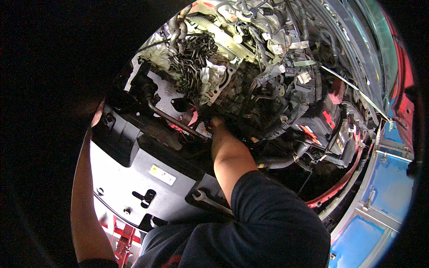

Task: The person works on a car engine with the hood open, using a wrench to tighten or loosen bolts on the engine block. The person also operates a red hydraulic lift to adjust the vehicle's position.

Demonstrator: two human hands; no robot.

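Note:
I lean over an open car engine bay. My right hand [217, 125] reaches deep down beside the grimy engine block [232, 96]; its fingers are buried among dark parts near a thin metal pipe [172, 119], so what they hold is hidden. My left hand [97, 114] rests at the far left end of the black front panel [134, 169], half lost in the dark rim of the picture. A heavy steel chain [192, 58] is draped over the top of the engine, above my right hand.
A combination wrench [209, 201] lies on the black panel by my right elbow. A black battery with red marks [322, 120] sits at the right among hoses and wiring. Red bodywork [404, 98] and blue floor [393, 178] lie beyond. A red stand [125, 241] is below.

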